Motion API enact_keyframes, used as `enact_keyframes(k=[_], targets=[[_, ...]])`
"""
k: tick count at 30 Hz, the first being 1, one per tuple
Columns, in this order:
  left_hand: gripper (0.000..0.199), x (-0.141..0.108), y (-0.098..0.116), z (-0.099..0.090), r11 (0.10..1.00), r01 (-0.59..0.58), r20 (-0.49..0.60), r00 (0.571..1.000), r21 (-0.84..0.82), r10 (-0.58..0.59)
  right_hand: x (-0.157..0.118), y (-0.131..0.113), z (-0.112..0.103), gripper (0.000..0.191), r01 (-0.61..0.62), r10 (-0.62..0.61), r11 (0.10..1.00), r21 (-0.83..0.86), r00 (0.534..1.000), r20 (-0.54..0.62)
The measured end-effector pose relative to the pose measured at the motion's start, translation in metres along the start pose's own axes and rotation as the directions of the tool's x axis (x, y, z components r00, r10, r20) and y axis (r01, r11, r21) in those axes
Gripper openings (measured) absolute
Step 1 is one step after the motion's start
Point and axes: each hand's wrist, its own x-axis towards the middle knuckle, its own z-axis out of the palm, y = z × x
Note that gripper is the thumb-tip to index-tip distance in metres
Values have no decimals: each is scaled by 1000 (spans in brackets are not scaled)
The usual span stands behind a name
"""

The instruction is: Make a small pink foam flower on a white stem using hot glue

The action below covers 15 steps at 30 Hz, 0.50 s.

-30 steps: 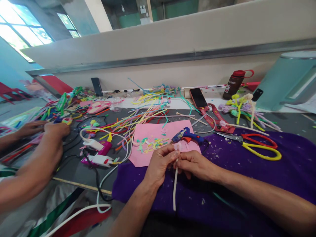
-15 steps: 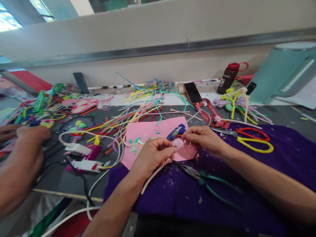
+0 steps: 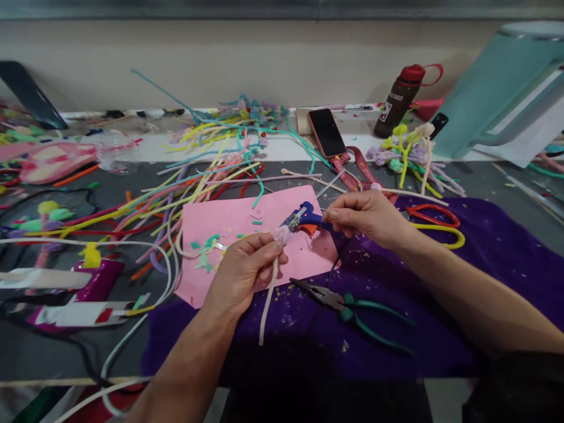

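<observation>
My left hand (image 3: 249,264) pinches a small pale pink fuzzy flower (image 3: 281,234) whose cream stem (image 3: 268,305) hangs down below the fingers. Right at the flower is the nozzle end of a blue glue gun (image 3: 304,216) with an orange trigger, over a pink sheet (image 3: 247,208). The fingers of my right hand (image 3: 368,217) are closed at the end of its handle, partly covering it. Below the hands, pliers (image 3: 348,308) with green handles lie on purple cloth (image 3: 396,358). Scissors (image 3: 436,226) with red and yellow handles are partly behind my right wrist.
Several coloured pipe cleaners (image 3: 198,200) spread across the left and middle of the table. A phone (image 3: 326,134), a brown bottle (image 3: 399,100) and a large teal jug (image 3: 493,88) stand or lie at the back. Cables and a purple device (image 3: 99,282) are at the left.
The view has tilted down and turned right; the other person's arms at the left are out of view. My right hand has left the flower for the glue gun's handle. The flower is now at the nozzle.
</observation>
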Motion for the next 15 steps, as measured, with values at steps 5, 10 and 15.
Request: enact_keyframes(k=[5, 10, 15], targets=[[15, -2, 0, 0, 1000, 4, 30, 1000, 3, -4, 3, 3, -11, 25, 31, -42, 993, -111, 994, -98], [16, -5, 1, 1, 1000, -24, 8, 1000, 0, 24, 1, 4, -7, 24, 52, -62, 975, -217, 997, -39], [20, -8, -2, 8, 999, 11, 26, 1000, 33, -12, -6, -1, 12, 14, 129, -124, 976, -174, 992, 38]])
